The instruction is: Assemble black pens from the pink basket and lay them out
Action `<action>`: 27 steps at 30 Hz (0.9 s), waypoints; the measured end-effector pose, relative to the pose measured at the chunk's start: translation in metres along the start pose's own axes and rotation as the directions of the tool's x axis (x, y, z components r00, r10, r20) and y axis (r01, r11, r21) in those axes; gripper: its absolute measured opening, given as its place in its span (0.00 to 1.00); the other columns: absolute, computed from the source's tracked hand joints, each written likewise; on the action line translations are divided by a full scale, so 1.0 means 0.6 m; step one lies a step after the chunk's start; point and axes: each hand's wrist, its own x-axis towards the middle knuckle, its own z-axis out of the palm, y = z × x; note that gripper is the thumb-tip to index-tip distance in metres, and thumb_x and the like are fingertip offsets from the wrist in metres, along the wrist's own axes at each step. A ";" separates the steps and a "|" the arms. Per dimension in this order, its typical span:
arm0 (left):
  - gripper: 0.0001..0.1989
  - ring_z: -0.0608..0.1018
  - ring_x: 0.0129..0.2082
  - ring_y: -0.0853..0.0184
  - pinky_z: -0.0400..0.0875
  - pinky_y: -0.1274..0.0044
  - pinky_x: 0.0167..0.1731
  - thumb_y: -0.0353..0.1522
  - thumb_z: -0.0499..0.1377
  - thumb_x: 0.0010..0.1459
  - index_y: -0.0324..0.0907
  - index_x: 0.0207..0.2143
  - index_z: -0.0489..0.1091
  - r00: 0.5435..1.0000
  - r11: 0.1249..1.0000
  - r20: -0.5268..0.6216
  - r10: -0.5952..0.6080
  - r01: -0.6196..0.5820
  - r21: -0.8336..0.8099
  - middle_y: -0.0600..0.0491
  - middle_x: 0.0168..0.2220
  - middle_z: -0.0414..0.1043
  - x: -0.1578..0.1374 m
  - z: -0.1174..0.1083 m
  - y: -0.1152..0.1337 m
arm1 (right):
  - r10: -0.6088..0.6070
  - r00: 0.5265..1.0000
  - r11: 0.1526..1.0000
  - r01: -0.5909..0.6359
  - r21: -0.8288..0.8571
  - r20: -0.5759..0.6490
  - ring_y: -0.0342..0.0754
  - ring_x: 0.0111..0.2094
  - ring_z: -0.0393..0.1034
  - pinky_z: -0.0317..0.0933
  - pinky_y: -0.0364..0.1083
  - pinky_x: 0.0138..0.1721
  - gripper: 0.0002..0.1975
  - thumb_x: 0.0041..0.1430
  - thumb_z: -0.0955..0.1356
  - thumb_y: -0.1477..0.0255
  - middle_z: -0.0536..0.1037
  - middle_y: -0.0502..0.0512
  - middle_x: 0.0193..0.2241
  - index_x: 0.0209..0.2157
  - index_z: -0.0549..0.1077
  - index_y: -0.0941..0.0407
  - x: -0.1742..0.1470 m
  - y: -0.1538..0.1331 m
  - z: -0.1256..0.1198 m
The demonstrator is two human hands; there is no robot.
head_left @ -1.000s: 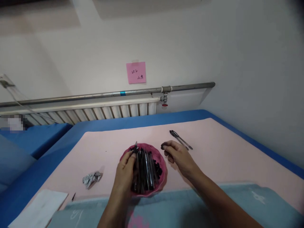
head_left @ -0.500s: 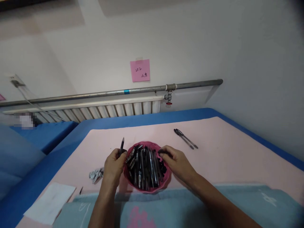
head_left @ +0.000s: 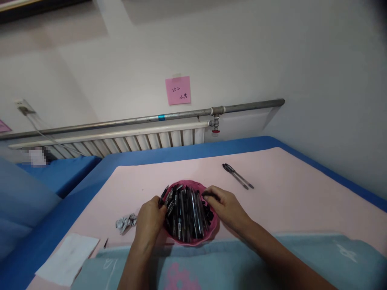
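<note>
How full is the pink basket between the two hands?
Mostly full: pens crowd the pink basket, and small black pieces lie along its right side. How deep they go is hidden.

Both hands (head_left: 150, 219) (head_left: 227, 206) curled, apart

- The left hand (head_left: 150, 219) is hiding the lower end of the pen (head_left: 163, 194) it is gripping.
- The right hand (head_left: 226, 206) is covering most of a small dark piece (head_left: 207, 194), too little of which is showing to tell what it is.
- The heaped pens (head_left: 184, 213) are overlapping, hiding those beneath and the floor of the bowl (head_left: 215, 226).
- The bottom edge is cutting off both forearms (head_left: 278, 250) and the blue-green cloth (head_left: 232, 266).
- A dark frame (head_left: 36, 10) is running off the top left corner.
- A pink note (head_left: 3, 127) is leaving the left edge.
- Pixel blocks are blurring something (head_left: 38, 157) beside the radiator (head_left: 136, 139).
- A dark speck (head_left: 142, 189) is looking too tiny to identify.
</note>
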 end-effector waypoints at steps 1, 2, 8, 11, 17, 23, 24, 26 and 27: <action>0.07 0.71 0.26 0.63 0.54 0.76 0.24 0.32 0.51 0.48 0.43 0.24 0.67 1.000 1.000 0.006 0.000 0.000 -0.006 0.49 0.24 0.71 -0.001 -0.003 -0.001 | -0.003 1.000 1.000 0.003 -0.006 0.001 0.47 0.30 0.65 0.57 0.45 0.33 0.06 0.50 0.63 0.70 0.72 0.49 0.25 0.26 0.71 0.54 0.000 -0.001 0.000; 0.06 0.70 0.25 0.64 0.53 0.76 0.24 0.32 0.51 0.47 0.43 0.23 0.67 1.000 1.000 0.018 -0.001 0.002 -0.026 0.50 0.23 0.70 -0.002 -0.007 -0.004 | -0.007 1.000 1.000 0.007 -0.011 0.002 0.47 0.30 0.65 0.57 0.45 0.33 0.06 0.50 0.63 0.70 0.72 0.49 0.25 0.26 0.71 0.54 0.000 -0.001 0.000; 0.06 0.60 0.16 0.73 0.49 0.79 0.18 0.35 0.55 0.45 0.42 0.21 0.64 0.976 0.885 0.215 0.008 0.094 -0.456 0.60 0.15 0.57 -0.011 -0.033 -0.020 | 0.017 1.000 0.999 -0.017 0.027 0.008 0.46 0.30 0.64 0.58 0.45 0.32 0.05 0.50 0.64 0.71 0.71 0.49 0.24 0.26 0.71 0.54 0.001 0.002 0.000; 0.08 0.51 0.13 0.77 0.44 0.81 0.15 0.37 0.57 0.45 0.41 0.23 0.63 0.929 0.702 0.369 0.028 0.244 -0.669 0.65 0.13 0.49 -0.022 -0.034 -0.004 | 0.068 0.997 0.984 -0.075 0.161 0.047 0.46 0.31 0.65 0.59 0.44 0.32 0.05 0.49 0.65 0.71 0.73 0.50 0.26 0.28 0.72 0.55 -0.001 -0.002 0.008; 0.11 0.68 0.23 0.74 0.60 0.81 0.24 0.35 0.61 0.44 0.37 0.30 0.67 0.879 0.410 0.386 0.281 0.254 -0.876 0.55 0.24 0.68 -0.045 -0.002 0.056 | 0.190 0.957 0.848 -0.273 0.454 0.220 0.39 0.17 0.60 0.53 0.40 0.19 0.12 0.47 0.66 0.71 0.71 0.47 0.22 0.37 0.69 0.55 -0.017 -0.024 0.031; 0.14 0.49 0.12 0.80 0.39 0.83 0.13 0.43 0.55 0.51 0.43 0.27 0.58 0.857 0.393 0.435 0.275 0.312 -0.865 0.64 0.16 0.49 -0.057 0.008 0.069 | 0.201 0.979 0.804 -0.181 0.566 0.028 0.38 0.17 0.60 0.53 0.40 0.20 0.09 0.47 0.68 0.71 0.69 0.45 0.19 0.33 0.70 0.57 -0.003 -0.022 0.009; 0.15 0.48 0.12 0.79 0.38 0.82 0.14 0.44 0.53 0.52 0.43 0.26 0.57 0.853 0.395 0.438 0.283 0.312 -0.864 0.64 0.16 0.49 -0.059 0.009 0.070 | 0.209 0.977 0.778 -0.147 0.611 -0.030 0.38 0.18 0.61 0.54 0.39 0.20 0.10 0.46 0.68 0.70 0.70 0.46 0.20 0.33 0.70 0.57 0.002 -0.020 0.003; 0.16 0.50 0.14 0.79 0.40 0.82 0.14 0.46 0.51 0.53 0.43 0.24 0.54 0.849 0.415 0.437 0.297 0.297 -0.860 0.62 0.18 0.50 -0.063 0.012 0.071 | 0.233 0.967 0.709 -0.094 0.699 -0.107 0.40 0.22 0.64 0.56 0.39 0.21 0.11 0.45 0.69 0.70 0.72 0.48 0.23 0.33 0.70 0.58 0.011 -0.017 -0.008; 0.17 0.51 0.16 0.78 0.41 0.82 0.15 0.45 0.51 0.53 0.43 0.23 0.54 0.849 0.431 0.432 0.305 0.281 -0.857 0.62 0.19 0.50 -0.064 0.015 0.072 | 0.241 0.963 0.679 -0.078 0.730 -0.120 0.40 0.23 0.65 0.56 0.39 0.21 0.12 0.44 0.70 0.70 0.72 0.49 0.25 0.33 0.70 0.58 0.013 -0.017 -0.011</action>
